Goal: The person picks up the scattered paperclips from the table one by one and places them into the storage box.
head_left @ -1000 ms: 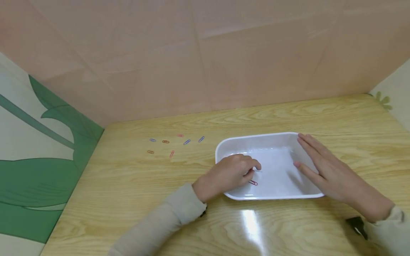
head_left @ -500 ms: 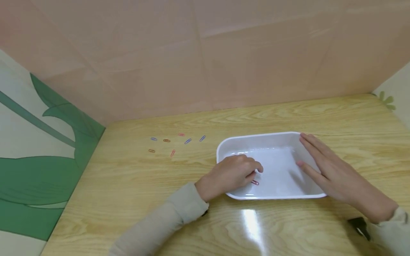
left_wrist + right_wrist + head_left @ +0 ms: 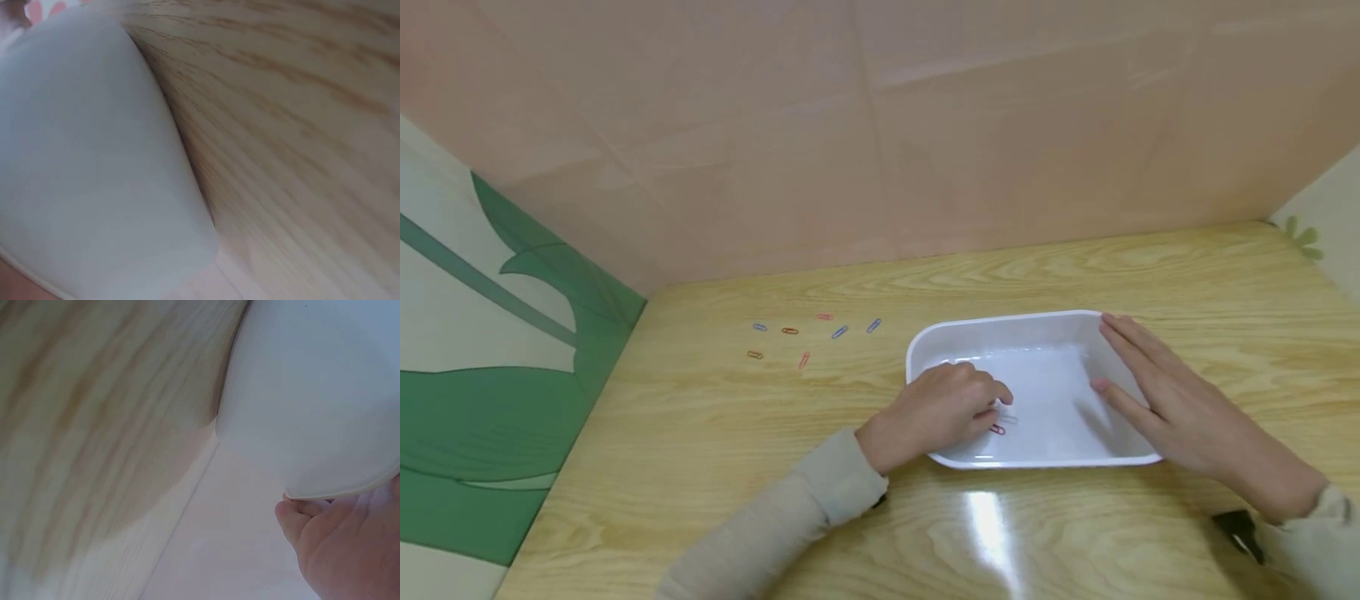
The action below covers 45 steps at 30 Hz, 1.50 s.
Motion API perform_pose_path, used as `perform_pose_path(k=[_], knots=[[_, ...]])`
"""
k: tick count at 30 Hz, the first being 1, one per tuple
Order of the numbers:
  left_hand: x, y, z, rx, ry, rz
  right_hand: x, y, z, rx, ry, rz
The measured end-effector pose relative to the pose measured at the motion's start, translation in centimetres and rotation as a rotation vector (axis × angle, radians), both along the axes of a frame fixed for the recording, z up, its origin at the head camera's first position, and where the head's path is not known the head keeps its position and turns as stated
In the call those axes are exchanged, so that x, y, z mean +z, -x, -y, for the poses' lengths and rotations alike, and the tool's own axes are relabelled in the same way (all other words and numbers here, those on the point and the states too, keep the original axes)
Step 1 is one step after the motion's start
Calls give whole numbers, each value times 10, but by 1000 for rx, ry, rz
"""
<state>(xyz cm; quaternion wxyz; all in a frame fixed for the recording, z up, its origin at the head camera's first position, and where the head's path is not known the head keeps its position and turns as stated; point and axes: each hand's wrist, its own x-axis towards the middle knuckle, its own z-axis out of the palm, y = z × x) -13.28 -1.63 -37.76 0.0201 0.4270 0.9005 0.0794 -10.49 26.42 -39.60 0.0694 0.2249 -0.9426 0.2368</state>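
A white rectangular tray (image 3: pixel 1037 462) stands on the wooden table. My left hand (image 3: pixel 943 404) reaches over its left wall, index finger bent and thumb a little apart. Close to the thumb tip, a white paper clip (image 3: pixel 1009 420) and a red paper clip (image 3: pixel 997 430) lie on the tray floor, the red one partly hidden by the hand. My right hand (image 3: pixel 1172 408) rests across the right rim, fingers straight and thumb inside. The right wrist view shows this hand (image 3: pixel 350 550) against the tray's rim. In the left wrist view, the tray's outer wall (image 3: pixel 94 156) fills the left side.
Several paper clips lie scattered left of the tray, among them a blue one (image 3: pixel 839 332), a pink one (image 3: pixel 804 360) and a dark red one (image 3: pixel 790 331). A pinkish wall (image 3: pixel 880 150) rises behind the table (image 3: pixel 700 467). A panel with green leaf shapes (image 3: pixel 482 425) borders the left.
The white paper clip, earlier near my left index fingertip and then out of sight, now lies beside the red clip by my thumb. Both hands stay almost in place.
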Motion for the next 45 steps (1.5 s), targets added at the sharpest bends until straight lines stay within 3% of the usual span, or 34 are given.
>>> perform_pose_path(k=[7, 16, 27, 45], knots=[[2, -2, 5, 38, -57, -57, 0, 1, 3, -4, -8, -9], [12, -1, 17, 27, -143, -161, 1, 2, 2, -1, -20, -6], [20, 3, 41, 45, -275, -139, 2, 1, 0, -3, -31, 7], [23, 9, 81, 149, -281, -216, 0, 1, -1, 4, -32, 5]])
